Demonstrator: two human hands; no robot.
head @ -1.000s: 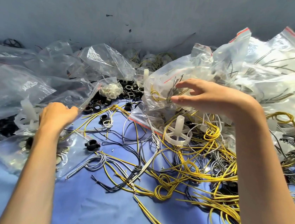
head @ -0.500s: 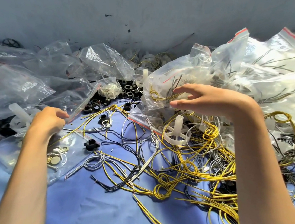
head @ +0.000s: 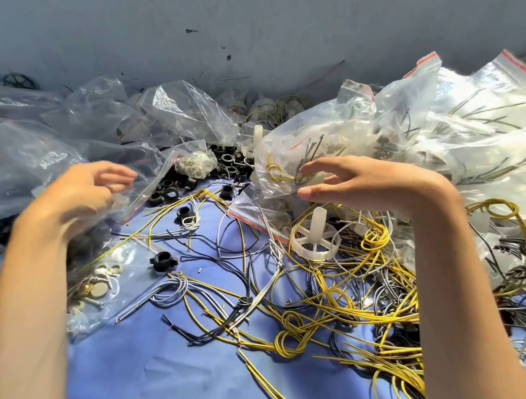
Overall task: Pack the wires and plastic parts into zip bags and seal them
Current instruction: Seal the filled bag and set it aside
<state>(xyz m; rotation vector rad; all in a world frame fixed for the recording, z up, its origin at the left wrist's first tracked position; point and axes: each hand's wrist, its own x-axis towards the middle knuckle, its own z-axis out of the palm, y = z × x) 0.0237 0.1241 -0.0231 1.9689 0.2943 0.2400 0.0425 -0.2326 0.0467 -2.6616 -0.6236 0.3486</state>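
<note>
Both hands are empty right now. My right hand (head: pixel 374 186) hovers with its fingers spread apart just in front of the crumpled clear zip bag with a yellow coil and white bits inside (head: pixel 286 169). My left hand (head: pixel 78 198) is blurry, fingers loosely open at the mouth of the big clear zip bag on the left (head: pixel 22 168), and I can't tell if it's actually touching the film. The loose stuff sits on the blue surface (head: pixel 169 379): the tangle of thin yellow wires (head: pixel 291 342) under and beside my right arm, a white plastic spoked wheel with a centre post (head: pixel 314 238) just below my right hand, and black plastic rings (head: pixel 229 162) further back. My guess on handling: the wires are light, springy and knotted together, so tugging one strand probably drags the lot, and I'd grab a tied coil rather than a loose end. The wheel looks stiff and light, with the post as the obvious handle. The bags look slippery and floppy, so I'd pinch right at the red-striped rim to hold the mouth open.
</note>
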